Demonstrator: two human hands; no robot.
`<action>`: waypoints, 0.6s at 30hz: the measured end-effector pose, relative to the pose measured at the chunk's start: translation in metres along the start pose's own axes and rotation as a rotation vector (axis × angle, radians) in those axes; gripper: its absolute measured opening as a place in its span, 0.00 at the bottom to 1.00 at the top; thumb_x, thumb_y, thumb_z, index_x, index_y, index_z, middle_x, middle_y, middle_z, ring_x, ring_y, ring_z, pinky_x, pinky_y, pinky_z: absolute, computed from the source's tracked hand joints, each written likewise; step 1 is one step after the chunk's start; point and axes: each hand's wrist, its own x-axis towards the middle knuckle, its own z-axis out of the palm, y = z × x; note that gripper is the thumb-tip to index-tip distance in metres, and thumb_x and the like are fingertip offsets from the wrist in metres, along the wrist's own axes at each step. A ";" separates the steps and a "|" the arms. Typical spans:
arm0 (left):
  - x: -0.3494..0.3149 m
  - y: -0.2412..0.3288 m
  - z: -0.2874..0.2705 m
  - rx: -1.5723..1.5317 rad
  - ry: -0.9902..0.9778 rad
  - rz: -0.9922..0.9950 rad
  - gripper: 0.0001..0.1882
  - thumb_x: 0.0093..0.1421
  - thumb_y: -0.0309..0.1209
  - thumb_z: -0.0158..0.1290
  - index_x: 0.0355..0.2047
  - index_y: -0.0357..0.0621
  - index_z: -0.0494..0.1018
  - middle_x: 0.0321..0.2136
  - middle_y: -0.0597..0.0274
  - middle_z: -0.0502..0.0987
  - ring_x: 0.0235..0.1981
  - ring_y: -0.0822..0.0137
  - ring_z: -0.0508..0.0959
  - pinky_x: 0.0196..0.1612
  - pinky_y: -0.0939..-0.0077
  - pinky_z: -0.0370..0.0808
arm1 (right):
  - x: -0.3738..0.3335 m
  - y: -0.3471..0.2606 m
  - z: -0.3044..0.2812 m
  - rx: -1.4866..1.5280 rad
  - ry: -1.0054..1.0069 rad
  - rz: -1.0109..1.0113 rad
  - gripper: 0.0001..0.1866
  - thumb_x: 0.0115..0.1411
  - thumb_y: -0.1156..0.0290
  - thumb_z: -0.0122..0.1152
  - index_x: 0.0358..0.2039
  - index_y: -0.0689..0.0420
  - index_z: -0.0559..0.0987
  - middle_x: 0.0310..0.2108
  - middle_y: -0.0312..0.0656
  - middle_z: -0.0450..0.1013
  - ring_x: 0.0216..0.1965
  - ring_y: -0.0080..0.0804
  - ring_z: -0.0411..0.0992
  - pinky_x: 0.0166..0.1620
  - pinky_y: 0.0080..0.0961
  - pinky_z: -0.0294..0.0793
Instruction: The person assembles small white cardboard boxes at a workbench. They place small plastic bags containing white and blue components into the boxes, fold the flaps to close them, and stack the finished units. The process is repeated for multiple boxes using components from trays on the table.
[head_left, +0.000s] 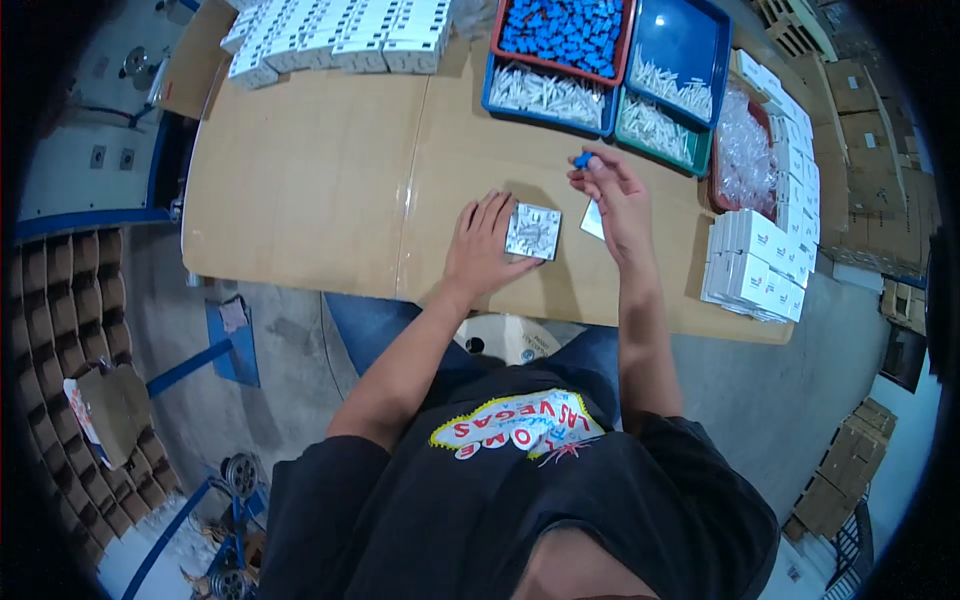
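Observation:
My right hand (622,200) is raised over the cardboard-covered table, pinching a small blue plastic piece (583,160) between thumb and fingertips. To its left, a small square box (532,232) with white edges and a silvery, glossy inside or top lies on the table; what fills it is too small to make out. Against the box's left side rests my left hand (484,245), its index finger and thumb bracing the box at two corners. A flat white piece (593,220) lies partly hidden behind my right hand.
At the far side stand a red tray (497,40) of blue pieces and blue and green trays (650,150) of white plugs. Stacked white boxes (755,265) line the right edge, near a bin of clear plastic bags (745,150). More white boxes (340,35) stand far left.

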 end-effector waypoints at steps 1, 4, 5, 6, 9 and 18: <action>-0.001 0.000 0.000 -0.022 0.018 0.009 0.54 0.47 0.58 0.68 0.66 0.38 0.63 0.65 0.48 0.66 0.70 0.52 0.62 0.72 0.47 0.55 | -0.006 0.015 -0.006 0.010 0.011 0.058 0.15 0.69 0.73 0.62 0.54 0.66 0.78 0.47 0.46 0.80 0.43 0.31 0.80 0.48 0.28 0.81; 0.000 -0.002 0.003 -0.014 0.028 0.012 0.54 0.47 0.60 0.67 0.66 0.38 0.63 0.64 0.50 0.66 0.70 0.53 0.61 0.72 0.49 0.55 | -0.023 0.044 -0.008 -0.002 0.020 0.175 0.13 0.70 0.71 0.61 0.50 0.66 0.78 0.46 0.48 0.80 0.43 0.34 0.81 0.48 0.28 0.83; -0.001 -0.003 0.003 -0.003 0.031 0.018 0.54 0.48 0.61 0.66 0.65 0.37 0.63 0.64 0.50 0.66 0.70 0.54 0.61 0.72 0.49 0.55 | -0.027 0.049 -0.006 -0.010 0.028 0.216 0.13 0.70 0.71 0.61 0.49 0.66 0.78 0.46 0.48 0.80 0.43 0.34 0.81 0.48 0.28 0.83; -0.002 -0.003 0.003 0.001 0.023 0.012 0.54 0.48 0.61 0.66 0.65 0.37 0.63 0.64 0.51 0.66 0.70 0.54 0.61 0.72 0.49 0.55 | -0.032 0.053 -0.003 -0.008 0.054 0.258 0.12 0.71 0.72 0.59 0.50 0.66 0.78 0.46 0.48 0.80 0.41 0.33 0.81 0.46 0.26 0.83; -0.002 -0.002 0.003 0.007 0.008 0.001 0.55 0.47 0.62 0.66 0.66 0.37 0.63 0.65 0.51 0.66 0.71 0.55 0.60 0.73 0.50 0.54 | -0.029 0.067 -0.003 0.053 -0.016 0.324 0.12 0.71 0.73 0.59 0.50 0.65 0.77 0.46 0.48 0.80 0.41 0.32 0.81 0.46 0.26 0.83; -0.001 -0.004 0.000 0.020 -0.014 -0.017 0.56 0.49 0.65 0.63 0.66 0.35 0.62 0.66 0.51 0.66 0.71 0.56 0.60 0.74 0.51 0.52 | -0.030 0.079 0.009 -0.347 -0.090 0.147 0.20 0.64 0.75 0.65 0.56 0.64 0.77 0.50 0.48 0.79 0.45 0.33 0.80 0.50 0.30 0.81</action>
